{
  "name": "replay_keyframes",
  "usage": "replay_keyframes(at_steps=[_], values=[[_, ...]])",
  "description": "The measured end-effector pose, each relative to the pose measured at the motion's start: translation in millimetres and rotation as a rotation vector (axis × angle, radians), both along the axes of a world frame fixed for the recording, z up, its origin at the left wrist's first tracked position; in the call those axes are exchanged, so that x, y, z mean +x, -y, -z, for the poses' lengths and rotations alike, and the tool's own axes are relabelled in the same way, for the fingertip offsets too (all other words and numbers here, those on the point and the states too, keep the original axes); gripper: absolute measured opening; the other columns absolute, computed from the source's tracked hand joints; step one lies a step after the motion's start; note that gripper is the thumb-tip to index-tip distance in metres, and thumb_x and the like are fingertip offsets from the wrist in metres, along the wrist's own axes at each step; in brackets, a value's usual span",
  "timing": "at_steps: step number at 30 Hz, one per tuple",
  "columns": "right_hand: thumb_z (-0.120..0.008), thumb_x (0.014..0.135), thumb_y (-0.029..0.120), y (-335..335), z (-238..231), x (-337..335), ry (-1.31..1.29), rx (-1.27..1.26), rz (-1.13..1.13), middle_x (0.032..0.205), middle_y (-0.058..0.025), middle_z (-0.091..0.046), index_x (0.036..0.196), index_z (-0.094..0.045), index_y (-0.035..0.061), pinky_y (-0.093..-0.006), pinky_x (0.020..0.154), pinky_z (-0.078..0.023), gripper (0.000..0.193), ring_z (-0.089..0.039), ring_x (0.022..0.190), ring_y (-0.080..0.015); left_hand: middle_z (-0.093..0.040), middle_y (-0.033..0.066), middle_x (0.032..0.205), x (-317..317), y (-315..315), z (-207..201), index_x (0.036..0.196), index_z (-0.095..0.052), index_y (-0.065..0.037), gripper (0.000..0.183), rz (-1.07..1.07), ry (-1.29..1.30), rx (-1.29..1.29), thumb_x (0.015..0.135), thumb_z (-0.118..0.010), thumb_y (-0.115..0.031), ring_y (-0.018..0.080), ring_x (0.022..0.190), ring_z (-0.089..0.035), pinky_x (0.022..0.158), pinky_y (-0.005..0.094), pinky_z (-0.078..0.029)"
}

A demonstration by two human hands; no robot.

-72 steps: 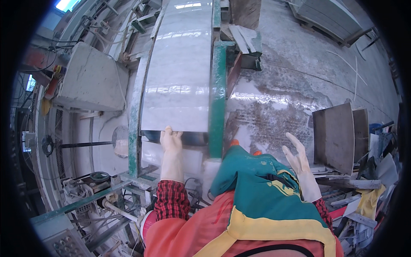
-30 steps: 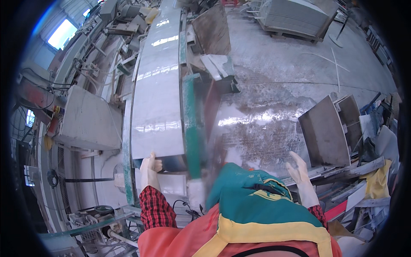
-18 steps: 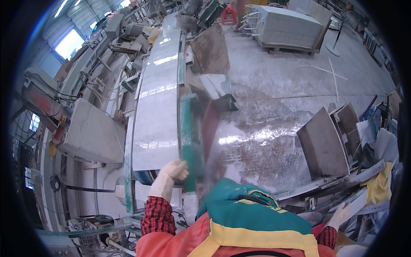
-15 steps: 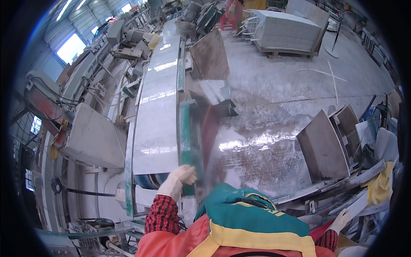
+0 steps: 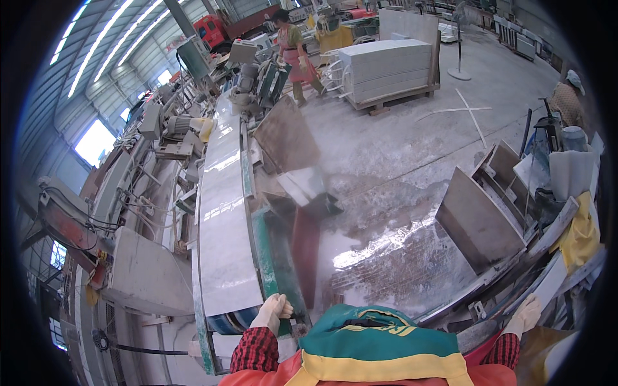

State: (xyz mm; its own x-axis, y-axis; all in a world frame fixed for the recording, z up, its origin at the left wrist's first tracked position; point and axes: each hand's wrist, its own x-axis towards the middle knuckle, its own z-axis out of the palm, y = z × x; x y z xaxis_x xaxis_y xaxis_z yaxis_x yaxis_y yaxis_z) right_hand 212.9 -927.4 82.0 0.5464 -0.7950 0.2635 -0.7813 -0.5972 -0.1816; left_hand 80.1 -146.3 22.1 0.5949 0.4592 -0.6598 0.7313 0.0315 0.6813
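My left hand [image 5: 273,311], in a pale glove, is closed beside the green side rail [image 5: 264,251] of a long roller conveyor, at its near end. Nothing shows in its fingers. On the conveyor lies a long, glossy white stone slab [image 5: 228,257]; its near edge ends over dark blue rollers [image 5: 235,320], just left of this hand. Far to the right, my right hand [image 5: 526,313], also gloved, is held out with loosely bent fingers. It is nearest to a pale stone strip [image 5: 552,283], and no object shows in it; contact is unclear.
Brown boards [image 5: 479,219] lean at the right, near a yellow cloth [image 5: 575,235]. Right of the conveyor stand a tilted board [image 5: 288,136] and a reddish panel [image 5: 304,254]. Stacked white slabs [image 5: 386,69] sit on a pallet ahead. A person in a pink apron [image 5: 300,61] walks beyond.
My view has tilted up and turned, showing more of the hall and the walking person. My left hand stays closed by the rail; more of my right hand shows.
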Motion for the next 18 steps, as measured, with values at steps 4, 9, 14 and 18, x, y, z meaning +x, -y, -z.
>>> replay_keyframes(at_steps=[4, 9, 14, 18], values=[[-0.044, 0.100, 0.045, 17, 19, -18, 0.039, -0.078, 0.124, 0.123, -0.0138, -0.064, 0.126, -0.062, 0.0109, -0.0456, 0.094, -0.047, 0.046, -0.060, 0.112, -0.0342, -0.066, 0.0121, 0.072, 14, 6, 11, 0.083, -0.060, 0.001, 0.038, -0.008, 0.096, -0.016, 0.100, -0.049, -0.032, 0.0212, 0.053, -0.062, 0.051, 0.0325, -0.055], [-0.039, 0.103, 0.046, 22, 45, -12, -0.185, -0.302, 0.018, 0.142, -0.0126, -0.051, 0.140, -0.050, 0.0118, -0.0436, 0.108, -0.036, 0.052, -0.046, 0.132, -0.0308, -0.064, 0.0085, 0.067, -6, 3, -8, 0.086, -0.062, -0.002, 0.037, -0.050, -0.019, 0.018, 0.099, -0.052, -0.035, 0.0195, 0.052, -0.059, 0.050, 0.0326, -0.052], [-0.042, 0.102, 0.046, 37, 60, -12, -0.066, -0.325, -0.057, 0.142, -0.0140, -0.052, 0.139, -0.052, 0.0110, -0.0441, 0.107, -0.037, 0.052, -0.048, 0.130, -0.0319, -0.064, 0.0083, 0.067, -13, 9, -10, 0.083, -0.063, -0.001, 0.045, -0.020, -0.003, 0.067, 0.098, -0.056, -0.043, 0.0178, 0.052, -0.059, 0.052, 0.0312, -0.051], [-0.049, 0.099, 0.046, 57, 51, 0, -0.021, -0.114, -0.046, 0.127, -0.0155, -0.062, 0.129, -0.058, 0.0094, -0.0449, 0.101, -0.044, 0.048, -0.058, 0.117, -0.0336, -0.065, 0.0090, 0.069, -9, 14, -16, 0.083, -0.063, 0.000, 0.045, -0.036, -0.047, 0.070, 0.099, -0.054, -0.042, 0.0172, 0.054, -0.059, 0.055, 0.0311, -0.051]])
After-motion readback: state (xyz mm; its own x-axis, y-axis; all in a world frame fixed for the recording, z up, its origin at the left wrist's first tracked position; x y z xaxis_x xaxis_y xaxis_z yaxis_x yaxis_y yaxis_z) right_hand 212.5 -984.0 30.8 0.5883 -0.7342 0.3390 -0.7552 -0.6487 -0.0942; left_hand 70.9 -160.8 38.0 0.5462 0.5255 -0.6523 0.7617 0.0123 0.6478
